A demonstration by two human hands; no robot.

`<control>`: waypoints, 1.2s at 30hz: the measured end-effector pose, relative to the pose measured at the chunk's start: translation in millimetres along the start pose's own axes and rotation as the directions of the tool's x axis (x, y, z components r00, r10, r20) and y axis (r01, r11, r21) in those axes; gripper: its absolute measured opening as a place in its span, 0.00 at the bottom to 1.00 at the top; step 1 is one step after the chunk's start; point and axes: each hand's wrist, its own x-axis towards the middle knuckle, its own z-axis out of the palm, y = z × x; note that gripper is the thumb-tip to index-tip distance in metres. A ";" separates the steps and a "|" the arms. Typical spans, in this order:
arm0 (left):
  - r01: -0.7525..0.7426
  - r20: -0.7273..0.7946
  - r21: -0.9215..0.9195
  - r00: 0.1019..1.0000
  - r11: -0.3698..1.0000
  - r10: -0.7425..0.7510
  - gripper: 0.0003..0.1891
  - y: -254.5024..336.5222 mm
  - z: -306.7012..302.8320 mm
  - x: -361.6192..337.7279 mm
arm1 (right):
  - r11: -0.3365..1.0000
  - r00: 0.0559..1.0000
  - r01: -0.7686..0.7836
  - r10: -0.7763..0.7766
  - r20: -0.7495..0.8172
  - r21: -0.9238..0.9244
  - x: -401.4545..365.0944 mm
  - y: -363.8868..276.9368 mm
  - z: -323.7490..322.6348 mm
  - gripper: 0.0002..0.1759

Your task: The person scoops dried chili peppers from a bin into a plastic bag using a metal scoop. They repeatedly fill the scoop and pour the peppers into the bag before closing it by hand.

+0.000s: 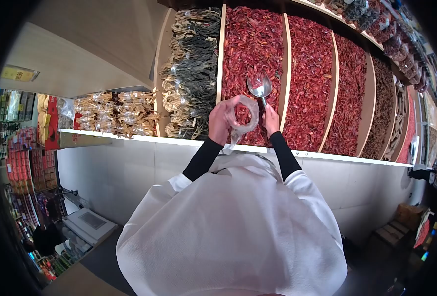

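Black-sleeved left hand (pixel 220 120) has its fingers clamped on a clear plastic bag with a round open mouth (pixel 245 129), probably so it won't flop shut; then a shiny metal scoop (pixel 262 89) over dried red chillies (pixel 252 44), right hand's (pixel 271 120) fingers closed round the handle, I guess keeping the bowl free.

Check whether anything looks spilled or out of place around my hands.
Nothing stands out: the dried red chillies lie between long pale dividers, your left hand holds a clear plastic bag, and your right hand a shiny metal scoop.
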 end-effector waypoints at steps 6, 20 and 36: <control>-0.001 0.020 -0.020 1.000 1.000 0.001 0.18 -0.9 -2.3 2.8 | 1.000 0.999 0.001 -0.002 0.040 0.027 -26.9 -5.9 -13.9 0.22; -0.038 -0.041 0.009 0.998 0.999 0.038 0.21 10.5 -7.5 10.2 | 0.998 0.998 0.036 -0.039 0.059 0.044 -76.0 -47.1 -51.0 0.22; -0.014 0.150 0.017 0.989 1.000 0.011 0.13 -0.2 27.3 7.1 | 0.772 0.919 0.232 0.026 0.394 -0.592 -134.0 -189.7 -79.6 0.17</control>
